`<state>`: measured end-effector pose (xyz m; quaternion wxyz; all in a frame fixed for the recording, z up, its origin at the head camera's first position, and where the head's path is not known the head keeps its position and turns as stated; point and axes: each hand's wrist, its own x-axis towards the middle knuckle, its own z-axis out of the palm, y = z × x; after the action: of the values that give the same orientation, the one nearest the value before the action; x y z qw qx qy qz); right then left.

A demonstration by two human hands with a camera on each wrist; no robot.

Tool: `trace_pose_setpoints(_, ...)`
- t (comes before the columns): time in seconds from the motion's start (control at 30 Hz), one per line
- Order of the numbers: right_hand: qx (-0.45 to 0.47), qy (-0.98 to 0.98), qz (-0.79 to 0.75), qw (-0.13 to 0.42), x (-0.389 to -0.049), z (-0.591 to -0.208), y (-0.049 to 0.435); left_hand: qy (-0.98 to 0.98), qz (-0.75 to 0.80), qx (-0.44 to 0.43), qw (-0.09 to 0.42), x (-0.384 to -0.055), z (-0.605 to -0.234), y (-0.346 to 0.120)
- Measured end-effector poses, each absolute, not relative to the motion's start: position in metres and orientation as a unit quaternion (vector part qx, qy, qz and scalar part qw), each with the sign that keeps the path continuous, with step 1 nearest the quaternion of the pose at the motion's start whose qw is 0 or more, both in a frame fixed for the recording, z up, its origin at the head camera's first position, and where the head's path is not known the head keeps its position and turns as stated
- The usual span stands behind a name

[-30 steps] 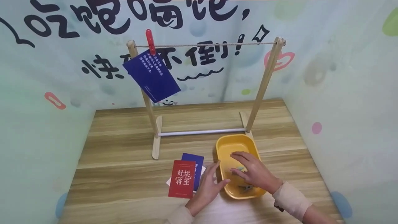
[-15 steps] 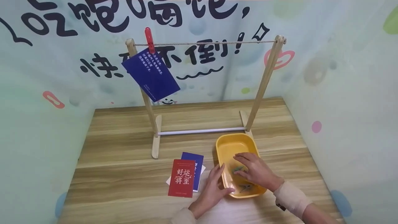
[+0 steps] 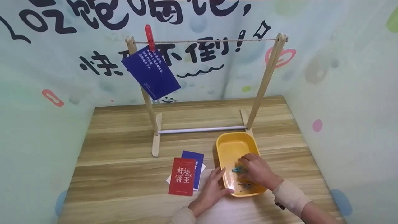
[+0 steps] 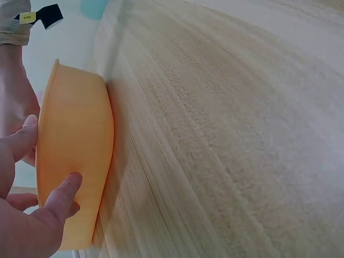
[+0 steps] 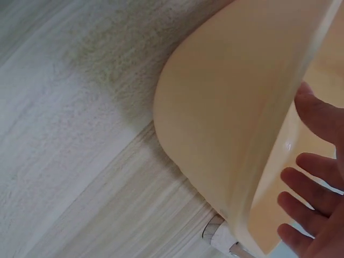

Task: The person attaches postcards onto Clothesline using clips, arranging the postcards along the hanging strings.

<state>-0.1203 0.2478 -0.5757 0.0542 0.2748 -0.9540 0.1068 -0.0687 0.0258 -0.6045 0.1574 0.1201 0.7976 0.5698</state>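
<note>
In the head view a yellow tray (image 3: pixel 228 143) holds a turquoise clothespin (image 3: pixel 238 169) and a greyish clothespin (image 3: pixel 245 186). My left hand (image 3: pixel 211 188) touches the tray's near left corner, fingers along the side and thumb at the front rim. Its index finger lies almost straight against the outer wall in the left wrist view. My right hand (image 3: pixel 259 171) reaches into the tray, fingertips right by the turquoise clothespin. Its thumb and fingers (image 5: pixel 306 193) stand apart in the right wrist view, where no clothespin shows.
Behind the tray stands a wooden rack (image 3: pixel 267 81) with a string (image 3: pixel 199 41) across its top. A red clothespin (image 3: pixel 150 37) holds a blue card (image 3: pixel 152 73) on it. Left of the tray lie a red card (image 3: pixel 182 177) and a blue card (image 3: pixel 199 157), overlapping a white one.
My right hand has come down toward the turquoise clothespin, its fingers drawing closer around it. My left hand has moved slightly right, onto the tray's near left corner.
</note>
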Motion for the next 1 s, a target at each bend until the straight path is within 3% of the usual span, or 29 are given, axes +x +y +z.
trace_pose_setpoints(0.27, 0.267, -0.959, 0.081, 0.044, -0.119, -0.587, 0.249, 0.829, 0.527, 0.129, 0.139, -0.07, -0.604, 0.027)
trace_pose_setpoints(0.5, 0.247, -0.966, 0.073, 0.013, -0.119, -0.592, 0.244, 0.824, 0.532, 0.115, 0.156, -0.071, -0.603, 0.027)
trace_pose_setpoints(1.0, 0.237, -0.97, 0.053, 0.024, -0.12, -0.595, 0.238, 0.827, 0.535, 0.109, 0.133, -0.068, -0.604, 0.027)
